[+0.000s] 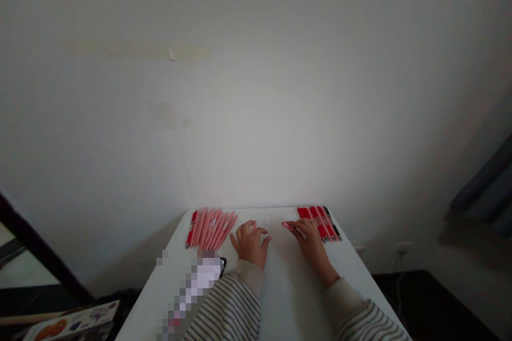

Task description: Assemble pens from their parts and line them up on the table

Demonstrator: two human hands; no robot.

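Head camera, straight to the right hand: thumb and fingers together, clamped on a slim pink-and-red piece. Poking out past the fingertips toward the left, red at the end, near the far edge of the table. Hidden behind the fingers for the rest of its length.

Over to the left hand: palm down, fingers curled and spread, thumb apart from the forefinger. Showing a touch of pink by the fingers; impossible to tell whether held or merely touched. Just beside, toward the middle of the far edge, a thin whitish strip.

Outward to the far left corner: a fanned heap of pink pens, bunched close, with red at its outer side. Across at the far right corner, just beyond the right hand: a slanting row of red and pink pens, with black along the outermost.

Back along the left edge, near the left sleeve: a blurred-out device, dark at one corner. Off the table, lower left: a printed box. Behind everything, meeting the far edge: a pale wall.
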